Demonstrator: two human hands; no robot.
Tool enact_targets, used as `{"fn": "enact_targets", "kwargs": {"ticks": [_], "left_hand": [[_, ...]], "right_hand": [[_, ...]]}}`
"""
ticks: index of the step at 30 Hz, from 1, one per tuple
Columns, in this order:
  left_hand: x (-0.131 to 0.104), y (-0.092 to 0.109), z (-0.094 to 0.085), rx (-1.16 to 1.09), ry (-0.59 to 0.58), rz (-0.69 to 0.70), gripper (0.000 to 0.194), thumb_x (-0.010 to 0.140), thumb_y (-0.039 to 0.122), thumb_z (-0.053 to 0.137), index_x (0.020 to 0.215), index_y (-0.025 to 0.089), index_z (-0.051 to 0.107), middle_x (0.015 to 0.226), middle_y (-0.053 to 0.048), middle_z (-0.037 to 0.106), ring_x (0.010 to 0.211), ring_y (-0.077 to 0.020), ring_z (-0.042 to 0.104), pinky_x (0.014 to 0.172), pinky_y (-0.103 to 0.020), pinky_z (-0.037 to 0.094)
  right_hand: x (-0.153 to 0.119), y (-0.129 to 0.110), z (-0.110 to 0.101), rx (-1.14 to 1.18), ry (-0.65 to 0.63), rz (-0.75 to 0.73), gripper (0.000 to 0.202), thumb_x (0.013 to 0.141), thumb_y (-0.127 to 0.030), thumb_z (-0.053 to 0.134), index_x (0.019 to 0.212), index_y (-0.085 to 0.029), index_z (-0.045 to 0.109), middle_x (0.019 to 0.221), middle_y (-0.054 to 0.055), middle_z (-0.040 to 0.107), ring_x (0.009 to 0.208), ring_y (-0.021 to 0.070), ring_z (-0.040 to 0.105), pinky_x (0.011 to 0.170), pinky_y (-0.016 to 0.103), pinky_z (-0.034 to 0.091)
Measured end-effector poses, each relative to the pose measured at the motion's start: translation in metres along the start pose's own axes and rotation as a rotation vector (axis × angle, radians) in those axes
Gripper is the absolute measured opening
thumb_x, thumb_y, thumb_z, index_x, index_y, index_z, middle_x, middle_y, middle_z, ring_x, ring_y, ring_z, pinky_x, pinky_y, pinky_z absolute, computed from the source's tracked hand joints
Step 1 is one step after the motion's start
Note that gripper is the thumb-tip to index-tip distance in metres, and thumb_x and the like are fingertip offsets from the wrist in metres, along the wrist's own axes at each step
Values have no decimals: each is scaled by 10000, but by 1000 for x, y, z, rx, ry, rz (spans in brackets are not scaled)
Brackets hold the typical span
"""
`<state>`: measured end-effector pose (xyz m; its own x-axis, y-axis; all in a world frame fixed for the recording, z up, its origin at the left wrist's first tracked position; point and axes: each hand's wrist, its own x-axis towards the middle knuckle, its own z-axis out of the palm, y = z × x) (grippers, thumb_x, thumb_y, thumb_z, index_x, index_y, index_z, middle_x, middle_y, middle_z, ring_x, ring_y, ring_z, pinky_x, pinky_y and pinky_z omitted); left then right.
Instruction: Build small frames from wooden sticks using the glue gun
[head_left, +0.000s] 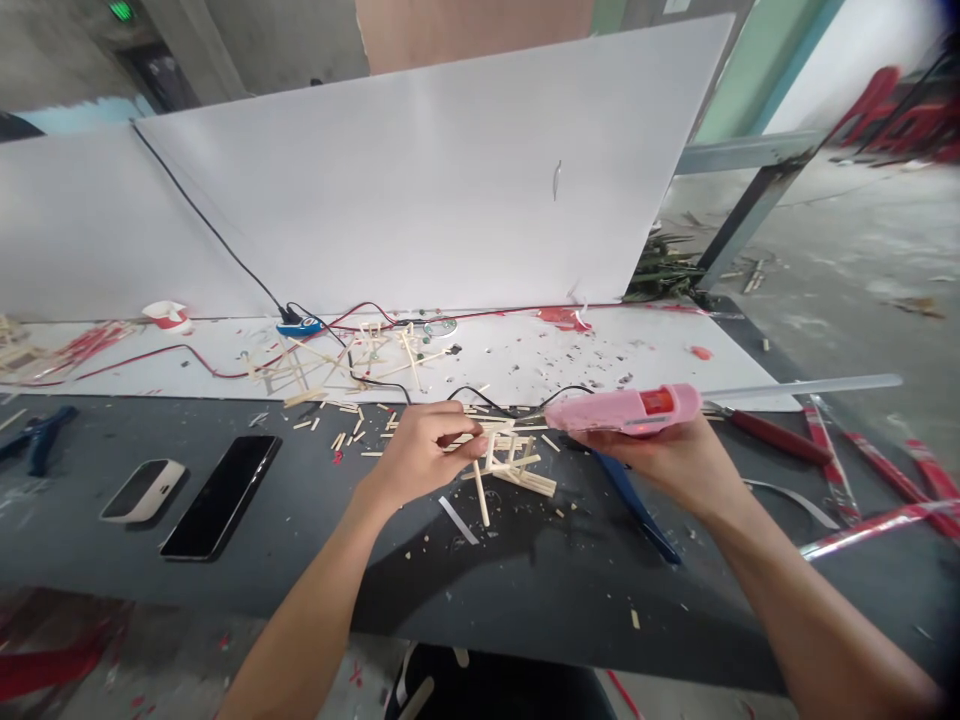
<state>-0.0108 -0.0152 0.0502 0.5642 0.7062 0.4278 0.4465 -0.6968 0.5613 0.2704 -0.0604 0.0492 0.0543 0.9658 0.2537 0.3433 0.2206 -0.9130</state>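
My right hand (667, 460) is wrapped round a pink hot glue gun (622, 410), whose nozzle points left. A long clear glue stick (810, 387) juts from its back end. Thumb and fingers of my left hand (424, 452) are pinched together on a small frame of wooden sticks (495, 452), just below the nozzle. One stick (481, 495) of it slants down towards me. The exact spot where my fingertips grip is partly hidden. Loose wooden sticks (536, 482) lie beneath and beside the frame on the dark table (525, 600).
Left of my hands are a black phone (221, 497), a small white-and-black device (144, 491) and blue-handled pliers (41, 437). A blue-handled tool (637, 505) and a red-handled tool (780, 436) lie at the right. Behind stand joined stick pieces (345, 355), a blue power strip (300, 327) and a white panel (420, 190).
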Motion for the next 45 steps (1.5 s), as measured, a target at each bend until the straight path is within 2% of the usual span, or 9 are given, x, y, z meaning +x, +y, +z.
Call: {"fn": "enact_targets", "kwargs": {"ticks": [4,7,14,19,25,38,41,45], "left_hand": [[0,2,1,17,-8,3,340,970,371,586,692,201,684,610,15,459,518,-101,366,510,-274,273],[0,3,1,8,-12,9,345,972,383,584,698,202,685,600,14,450,519,-106,362,509,-276,265],[0,5,0,11,2,32,334,966,361,607,691,187,679,598,25,433,521,-96,358,506,-270,263],[0,5,0,6,16,61,310,963,349,620,714,177,689,605,33,435,522,-87,357,508,-265,267],[0,6,0,5,12,63,289,962,336,627,737,171,701,610,38,434,526,-80,363,511,-258,276],[-1,5,0,5,24,68,272,960,326,634,747,169,697,619,32,463,522,-74,375,508,-244,291],[-1,5,1,3,31,74,263,955,317,642,742,171,690,618,32,469,520,-73,373,507,-244,294],[0,4,2,-16,28,65,272,951,297,645,711,173,673,611,37,437,526,-78,373,507,-247,294]], "right_hand": [[-1,-5,3,-56,38,-7,142,672,-291,798,675,-215,678,640,17,684,596,215,643,524,319,531],[0,-8,4,-72,56,-14,163,660,-240,724,588,-232,579,557,-12,586,520,173,543,471,300,446],[0,-6,1,-93,40,8,172,650,-214,657,575,-237,504,550,-25,502,516,145,449,470,290,369],[-2,-8,0,-115,34,59,176,640,-218,647,579,-227,482,563,-39,475,534,129,427,480,275,355],[-3,-6,0,-109,50,48,191,653,-208,637,575,-226,463,557,-42,457,529,119,404,473,265,340],[-2,-8,0,-122,39,44,180,644,-231,642,572,-226,478,551,-33,470,528,127,429,475,271,354],[-2,-4,-1,-128,52,39,138,664,-240,659,605,-220,535,570,-19,530,542,141,477,481,274,377],[2,0,-4,-133,-3,49,116,671,-264,722,655,-206,624,627,12,642,591,183,584,511,288,451]]}}
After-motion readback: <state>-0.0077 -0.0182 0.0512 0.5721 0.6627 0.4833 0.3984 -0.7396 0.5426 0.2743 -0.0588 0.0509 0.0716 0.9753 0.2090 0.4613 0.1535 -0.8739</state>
